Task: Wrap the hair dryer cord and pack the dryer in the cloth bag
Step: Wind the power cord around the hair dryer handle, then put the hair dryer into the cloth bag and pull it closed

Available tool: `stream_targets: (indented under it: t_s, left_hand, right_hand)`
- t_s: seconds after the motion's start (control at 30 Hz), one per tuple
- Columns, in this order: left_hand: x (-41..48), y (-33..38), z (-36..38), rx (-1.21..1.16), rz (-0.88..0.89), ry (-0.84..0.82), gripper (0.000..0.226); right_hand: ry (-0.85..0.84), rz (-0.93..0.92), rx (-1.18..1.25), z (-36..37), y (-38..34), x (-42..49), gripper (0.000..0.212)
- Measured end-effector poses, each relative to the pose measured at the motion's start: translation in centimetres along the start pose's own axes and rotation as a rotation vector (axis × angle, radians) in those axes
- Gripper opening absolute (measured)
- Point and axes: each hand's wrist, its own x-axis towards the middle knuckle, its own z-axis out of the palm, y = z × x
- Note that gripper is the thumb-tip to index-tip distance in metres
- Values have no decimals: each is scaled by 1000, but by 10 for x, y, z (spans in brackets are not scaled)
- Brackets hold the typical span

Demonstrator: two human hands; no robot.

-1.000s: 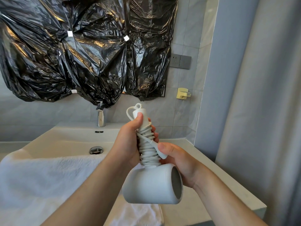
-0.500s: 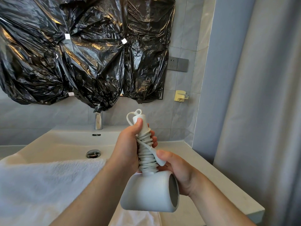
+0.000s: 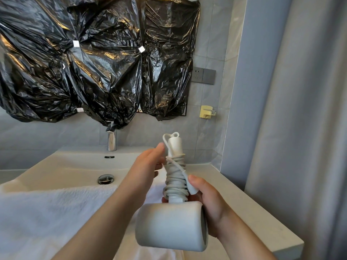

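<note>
My right hand (image 3: 210, 201) grips the hair dryer (image 3: 171, 225) where handle meets barrel, thumb pinning the plug (image 3: 191, 187) vs the wound cord (image 3: 175, 177). Dryer is held handle-up, barrel at bottom w/ open end facing right. Cord coiled tight round the handle, hang loop at top. My left hand (image 3: 145, 167) is loose, fingers spread, just left of the handle; can't tell if fingertips touch the coil. Below/left: white towel (image 3: 56, 212) over near edge of the sink (image 3: 75, 166). Faucet (image 3: 112, 140) at far side, black plastic sheeting (image 3: 93, 59) on wall above. Counter (image 3: 253, 212) runs right, curtain (image 3: 300, 128) beyond. Cloth bag not in view.
</note>
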Motion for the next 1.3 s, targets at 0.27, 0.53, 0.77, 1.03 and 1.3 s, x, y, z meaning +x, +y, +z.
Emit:
stream_targets:
  t_s: [0.27,0.53,0.77,1.03,1.3]
  left_hand:
    - [-59,-74,-23,64,-17,126,56]
    - [-41,-118,-2,-198,-84,-10,46]
    - [-7,-147,23,-148,-80,125,47]
    - [40,-155,37,-81,-218,163,55]
    - [73,-73,29,-134,-468,44,64]
  right_hand:
    - [194,-19,240,-17,9,-2,61]
    - [229,-35,347,-42,31,14,56]
    - [230,25,329,-97,51,54,62]
    - [330,61,267,-138,45,92,75]
    - [376,242,402,-103,-39,111,81]
